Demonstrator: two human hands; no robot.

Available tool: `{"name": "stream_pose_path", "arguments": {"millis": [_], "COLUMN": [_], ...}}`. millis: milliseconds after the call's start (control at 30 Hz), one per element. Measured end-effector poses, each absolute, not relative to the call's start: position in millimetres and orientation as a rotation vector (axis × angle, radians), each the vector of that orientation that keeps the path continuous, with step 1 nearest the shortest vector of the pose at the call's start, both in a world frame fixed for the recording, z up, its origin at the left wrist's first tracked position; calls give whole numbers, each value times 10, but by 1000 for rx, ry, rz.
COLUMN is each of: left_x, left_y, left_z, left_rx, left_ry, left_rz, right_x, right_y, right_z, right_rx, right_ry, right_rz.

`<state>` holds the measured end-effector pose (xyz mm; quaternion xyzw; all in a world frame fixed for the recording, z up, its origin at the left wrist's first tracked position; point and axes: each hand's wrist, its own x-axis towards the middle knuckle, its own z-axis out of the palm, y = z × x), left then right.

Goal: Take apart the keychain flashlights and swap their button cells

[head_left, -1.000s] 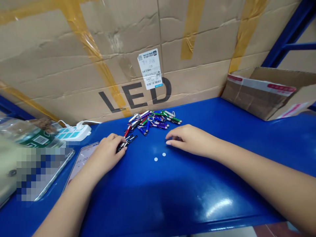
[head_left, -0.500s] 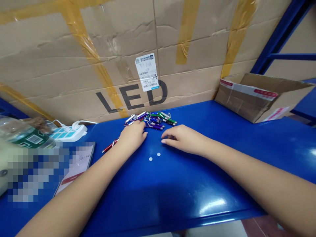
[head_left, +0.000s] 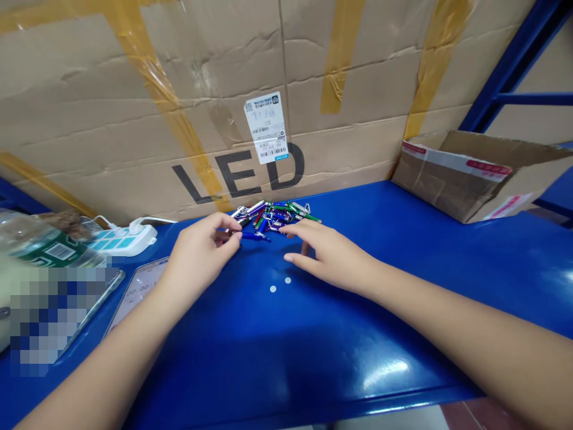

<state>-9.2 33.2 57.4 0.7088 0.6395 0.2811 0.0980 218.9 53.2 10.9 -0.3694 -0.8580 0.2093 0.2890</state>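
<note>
Between the thumb and fingers of my left hand (head_left: 203, 245) is a slim blue keychain flashlight (head_left: 253, 236), its free end pointing right. Behind it lies a pile of similar small metal keychain flashlights (head_left: 277, 215) in green, blue, red, black and silver, several with clips. My right hand (head_left: 324, 251) is at the pile's near right side, thumb and fingers apart, with nothing visible in them. Two small white discs (head_left: 287, 280) lie on the blue table (head_left: 286, 340) in front of the hands.
A large taped carton (head_left: 358, 137) marked LED walls the back. An open cardboard box (head_left: 447, 173) stands at right. On the left are a power strip (head_left: 129, 240), a phone (head_left: 138, 289), a plastic bottle (head_left: 58, 245) and a partly blurred flat item (head_left: 85, 316).
My left hand has drawn back leftward from the pile and now holds the blue flashlight. My right hand has shifted slightly left and its fingers have spread.
</note>
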Motion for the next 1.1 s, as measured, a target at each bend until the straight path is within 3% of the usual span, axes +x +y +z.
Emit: {"name": "stream_pose_path", "arguments": {"millis": [133, 233, 333, 533, 767, 1000, 1100], "left_x": [0, 32, -16, -134, -121, -91, -86], "left_y": [72, -34, -49, 34, 98, 71, 72], "left_z": [454, 374, 349, 247, 157, 153, 156], "left_rx": [1852, 1793, 1976, 2922, 2897, 2998, 3025], "left_ry": [1517, 1422, 1444, 1253, 1266, 1277, 1301], "left_rz": [1077, 1201, 1136, 888, 642, 861, 826], "right_x": [2119, 2123, 2166, 2178, 2153, 2136, 2134], "right_y": [445, 441, 470, 478, 475, 449, 463], "right_z": [119, 145, 187, 223, 193, 170, 170], "right_rx": [-896, -824, -732, -792, -806, -963, -933], "right_ry": [-2175, -2195, -2310, -2439, -2569, -2266, -2284], "right_rz": [863, 743, 667, 774, 771, 1250, 1193]}}
